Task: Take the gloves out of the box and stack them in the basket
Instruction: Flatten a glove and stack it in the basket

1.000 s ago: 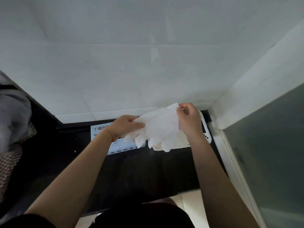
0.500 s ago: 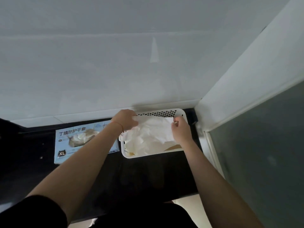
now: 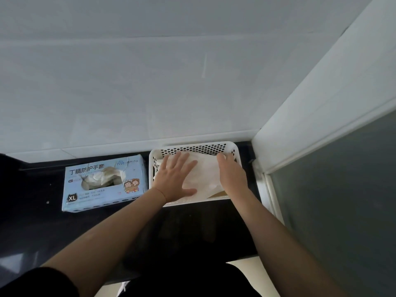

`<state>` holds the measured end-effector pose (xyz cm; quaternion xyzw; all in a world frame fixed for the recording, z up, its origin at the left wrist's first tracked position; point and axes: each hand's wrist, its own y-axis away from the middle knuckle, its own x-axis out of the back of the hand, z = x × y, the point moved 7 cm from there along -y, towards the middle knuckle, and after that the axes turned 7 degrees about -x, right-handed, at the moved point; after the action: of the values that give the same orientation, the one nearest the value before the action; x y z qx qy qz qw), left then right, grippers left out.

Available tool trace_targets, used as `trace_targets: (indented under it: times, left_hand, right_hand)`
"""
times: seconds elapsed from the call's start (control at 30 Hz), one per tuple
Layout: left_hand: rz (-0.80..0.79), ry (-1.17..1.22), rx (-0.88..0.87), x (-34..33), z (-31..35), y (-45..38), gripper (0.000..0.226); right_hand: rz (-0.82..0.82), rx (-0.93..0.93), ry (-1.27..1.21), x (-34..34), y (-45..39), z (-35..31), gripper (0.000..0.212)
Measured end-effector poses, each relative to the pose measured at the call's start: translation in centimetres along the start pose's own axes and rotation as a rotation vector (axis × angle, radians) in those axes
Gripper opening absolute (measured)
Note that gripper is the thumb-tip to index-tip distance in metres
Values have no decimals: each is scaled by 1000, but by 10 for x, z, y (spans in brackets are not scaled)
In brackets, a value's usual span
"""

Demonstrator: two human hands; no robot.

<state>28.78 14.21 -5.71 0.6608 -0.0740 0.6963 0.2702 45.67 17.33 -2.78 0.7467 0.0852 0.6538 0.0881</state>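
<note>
Now your left hand (image 3: 174, 179) has let go its pinch and presses flat, fingers spread, on the thin white disposable glove (image 3: 203, 176), lowered into the white perforated plastic basket (image 3: 194, 147). Your right hand (image 3: 232, 175) rests open beside it. More gloves show in the pale blue cardboard box (image 3: 102, 185).
</note>
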Motion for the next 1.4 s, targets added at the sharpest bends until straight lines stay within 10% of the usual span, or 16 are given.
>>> trace_targets:
  times: [0.33,0.53,0.73,0.9,1.17,1.4]
  left_hand:
    - [-135,61,77,-17,-6,1,109]
    - [70,128,42,12,-5,12,91]
    - [457,231,249,39,-85,87,78]
    - [332,283,455,13,-172,164,94]
    - [45,399,459,-14,-231,211,120]
    - [22,440,426,-13,-238,210,122]
  right_hand:
    - [9,-58,185,-2,-3,-8,39]
    - [117,-101,42,27,0,-27,30]
    - [143,153,-142,25,23,-139,18]
    - [3,219,-304,-2,44,-227,14]
    - [-745,-383,-1262,-66,76,-304,18]
    - [-640,-599,-1666,-85,66,-320,13]
